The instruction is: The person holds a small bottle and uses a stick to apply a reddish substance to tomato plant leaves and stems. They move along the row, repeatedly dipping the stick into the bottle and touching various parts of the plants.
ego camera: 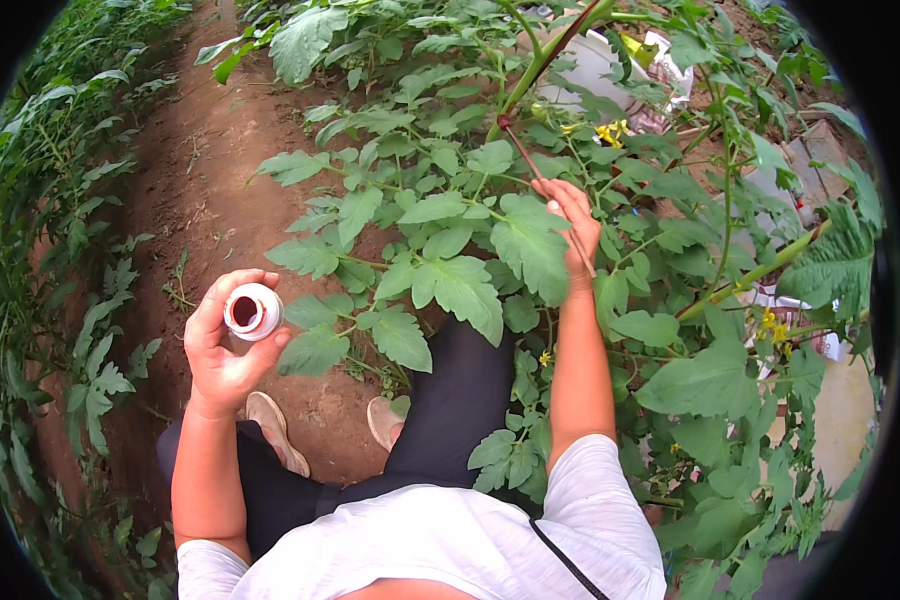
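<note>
My left hand (221, 345) holds a small white plastic bottle (268, 321), its uncapped mouth facing up. Dark red stuff shows inside the bottle's neck and smears its rim. Between the fingers of my right hand (572, 217) is a thin brown stick or brush handle (523, 154). Its far end meets a dark red patch on the thick green stem (525, 86) of a tomato plant. Above that patch a dark red streak runs along the stem. Broad tomato leaves (457, 289) spread between my hands and partly cover my right wrist.
A bare soil path (202, 172) runs ahead on the left, with a dense row of plants (52, 172) beyond it. Yellow flowers (611, 133) hang near my right hand. A whitish tub (592, 67) and printed bags (667, 71) lie behind foliage. Another thick stem (765, 270) slants at right.
</note>
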`<state>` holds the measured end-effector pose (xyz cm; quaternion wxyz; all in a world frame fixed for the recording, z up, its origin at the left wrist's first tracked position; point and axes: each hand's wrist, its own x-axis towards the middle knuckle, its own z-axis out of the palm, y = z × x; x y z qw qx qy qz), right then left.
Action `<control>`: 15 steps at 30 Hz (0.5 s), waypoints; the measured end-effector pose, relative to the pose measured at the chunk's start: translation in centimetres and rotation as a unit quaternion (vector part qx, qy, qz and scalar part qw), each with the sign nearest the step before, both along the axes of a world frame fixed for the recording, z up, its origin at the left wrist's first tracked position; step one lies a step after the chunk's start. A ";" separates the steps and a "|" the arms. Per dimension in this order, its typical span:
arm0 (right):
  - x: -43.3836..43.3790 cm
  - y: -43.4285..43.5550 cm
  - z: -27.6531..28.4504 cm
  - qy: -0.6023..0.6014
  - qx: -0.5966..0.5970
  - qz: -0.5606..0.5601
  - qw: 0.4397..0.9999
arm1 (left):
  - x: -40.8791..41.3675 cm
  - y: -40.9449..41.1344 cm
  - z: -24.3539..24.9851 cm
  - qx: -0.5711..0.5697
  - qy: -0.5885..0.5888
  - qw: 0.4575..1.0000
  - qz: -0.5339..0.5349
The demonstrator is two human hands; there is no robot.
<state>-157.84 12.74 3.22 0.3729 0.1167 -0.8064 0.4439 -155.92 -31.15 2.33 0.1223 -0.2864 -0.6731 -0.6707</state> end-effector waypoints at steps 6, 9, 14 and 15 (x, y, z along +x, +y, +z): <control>0.6 -1.0 0.1 0.001 0.080 -0.010 0.997 | -1.5 -1.0 0.4 -0.072 0.064 0.995 0.018; 0.1 -1.3 -0.2 -0.014 0.035 -0.024 0.999 | -1.6 -1.1 0.5 -0.068 0.050 0.996 0.025; 0.0 0.7 -0.9 -0.003 0.131 -0.050 0.990 | -1.7 -1.1 0.7 -0.082 0.072 0.994 0.026; 0.1 0.4 -0.8 0.009 0.118 -0.045 0.992 | -1.7 -1.2 0.7 -0.087 0.066 0.994 0.027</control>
